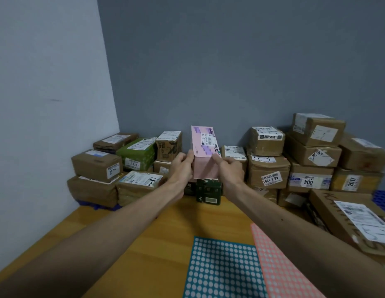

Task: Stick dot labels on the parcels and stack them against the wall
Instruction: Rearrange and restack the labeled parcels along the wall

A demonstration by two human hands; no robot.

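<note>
Pink parcel (205, 151), white label on top, is level just above the dark green parcel (208, 191). Brown parcels (97, 164) are piled either side of it, and the teal dot sheet (221, 269) and coral dot sheet (279, 265) lie flat before it.

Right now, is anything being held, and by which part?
The pink box, held by both hands at its near, lower end: the left hand grips its left side, the right hand its right side.
</note>
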